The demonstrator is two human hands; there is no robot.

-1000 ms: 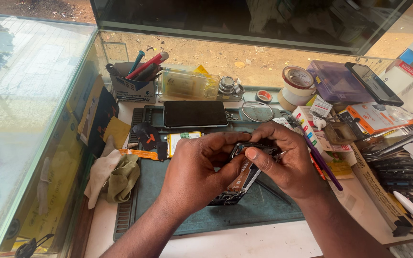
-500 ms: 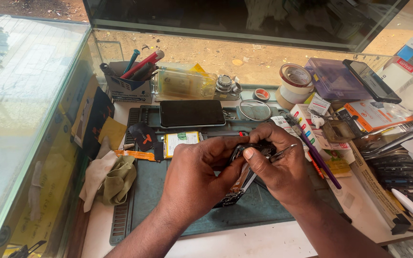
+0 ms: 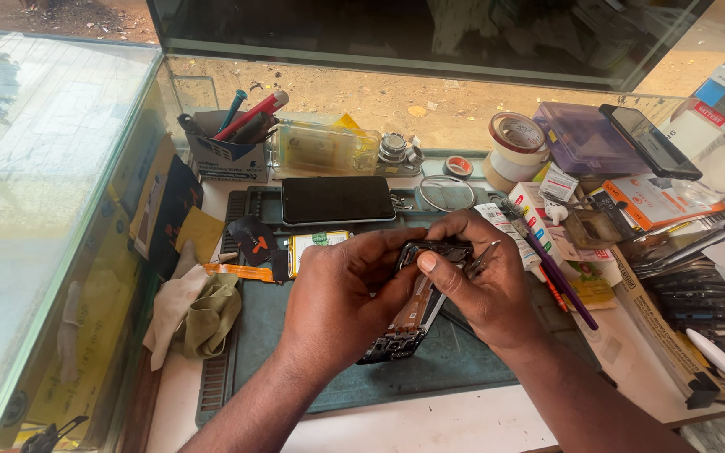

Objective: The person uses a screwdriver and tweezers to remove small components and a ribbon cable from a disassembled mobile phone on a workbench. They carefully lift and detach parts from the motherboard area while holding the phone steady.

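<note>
Both hands hold an opened phone body [image 3: 409, 315] above a dark green work mat [image 3: 262, 323]. My left hand [image 3: 341, 298] grips its left side, thumb pressed near the top. My right hand [image 3: 484, 281] pinches the upper end, where a black camera frame shows, and also carries metal tweezers [image 3: 482, 256] between its fingers. The phone's inner boards and copper-coloured parts face up. Its lower end points toward me. A second phone [image 3: 337, 200] lies screen up on the mat beyond my hands, with a flat battery [image 3: 316, 243] beside it.
A tool cup [image 3: 230, 147] with pens stands at the back left, tape rolls [image 3: 513, 143] and a purple box [image 3: 585, 138] at the back right. Rags [image 3: 199, 310] lie left of the mat. Boxes, tubes and tweezers crowd the right side. Glass walls enclose left and back.
My hands and the phone body have stayed in nearly the same place. My right thumb has shifted onto the phone's upper end, and the tweezers now stick out behind my right fingers.
</note>
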